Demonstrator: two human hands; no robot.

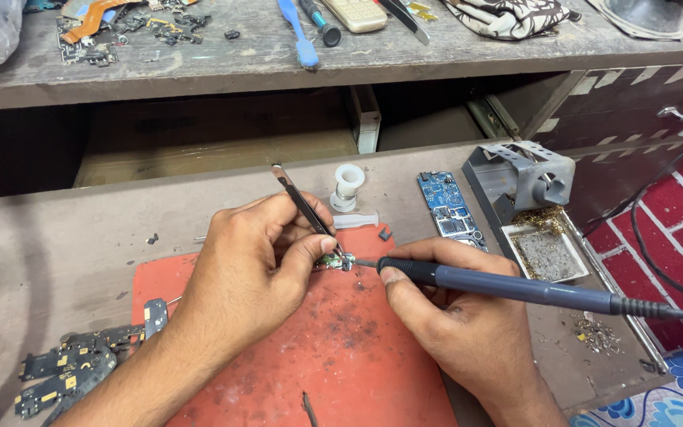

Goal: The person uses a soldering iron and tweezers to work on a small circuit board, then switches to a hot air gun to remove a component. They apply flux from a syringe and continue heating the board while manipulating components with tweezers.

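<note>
On the red work mat (341, 356), our left hand (250, 273) is clamped on tweezers (303, 207), pinning a small green circuit part (332, 262) near the mat's top edge. Our right hand (444, 308) is closed around the blue soldering iron (515, 289), tip touching that part. Right of the mat: blue circuit board (448, 209), then grey iron stand (527, 178).

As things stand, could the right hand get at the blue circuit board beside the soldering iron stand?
Probably yes: the blue circuit board lies uncovered just beyond the right hand, but that hand grips the soldering iron.

Orange mat (341, 348), blue circuit board (450, 209), dark blue soldering iron (515, 289).
</note>
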